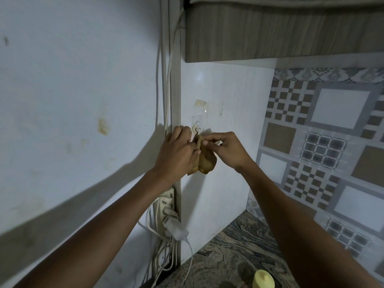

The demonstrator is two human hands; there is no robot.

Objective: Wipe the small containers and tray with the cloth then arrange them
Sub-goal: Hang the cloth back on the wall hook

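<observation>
A tan cloth (205,161) hangs bunched against the white wall panel, just below a clear stick-on hook (198,128). My left hand (176,152) grips the cloth's left side. My right hand (226,147) pinches the cloth's top edge between thumb and forefinger, right under the hook. Whether the cloth is looped on the hook is hidden by my fingers. A pale yellow container (263,279) stands at the bottom edge of the marbled counter (232,246). No tray is in view.
A white power strip (166,206) with plugs and cables hangs on the wall under my left forearm. A wooden cabinet (280,32) juts out overhead. Patterned tiles (324,129) cover the right wall.
</observation>
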